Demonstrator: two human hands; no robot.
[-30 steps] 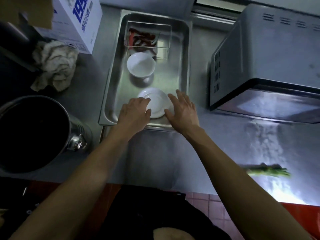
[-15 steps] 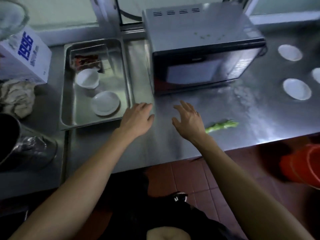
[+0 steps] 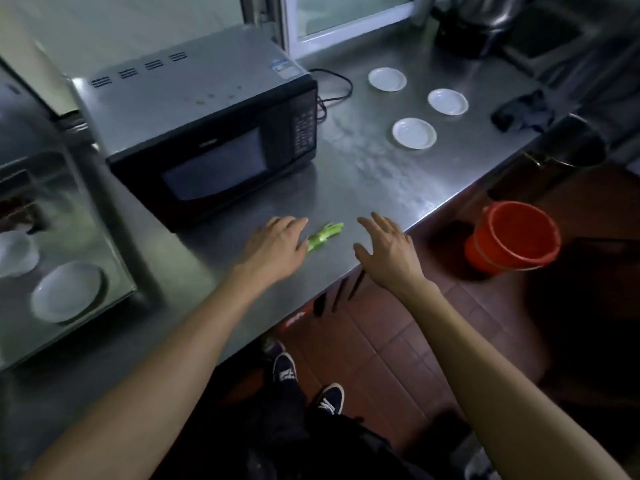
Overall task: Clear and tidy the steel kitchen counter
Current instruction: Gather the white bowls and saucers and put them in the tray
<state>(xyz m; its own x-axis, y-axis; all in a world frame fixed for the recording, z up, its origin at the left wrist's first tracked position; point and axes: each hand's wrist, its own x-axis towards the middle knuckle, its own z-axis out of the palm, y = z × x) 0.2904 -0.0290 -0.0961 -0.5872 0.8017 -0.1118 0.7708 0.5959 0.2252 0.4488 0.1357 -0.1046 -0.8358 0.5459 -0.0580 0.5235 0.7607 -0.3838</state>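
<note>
A green vegetable scrap [image 3: 325,234] lies on the steel counter [image 3: 363,181] in front of the microwave. My left hand [image 3: 277,245] rests palm down just left of the scrap, fingertips touching its near end, holding nothing. To the right of the scrap, my right hand [image 3: 388,249] hovers over the counter's front edge with fingers spread and empty. Three white saucers [image 3: 414,132] [image 3: 447,101] [image 3: 387,79] sit spaced apart on the counter's far right. At the left, a steel tray [image 3: 114,258] holds a white plate [image 3: 67,292] and a white bowl [image 3: 15,252].
A black microwave [image 3: 207,133] stands at the back of the counter, its cord trailing right. A dark cloth [image 3: 523,110] lies at the far right. An orange bucket [image 3: 512,235] stands on the tiled floor below the counter edge. My shoes [image 3: 308,382] show beneath.
The view has swung right from the tray to the open counter. Both hands left the plate in the tray and moved right to either side of the green scrap.
</note>
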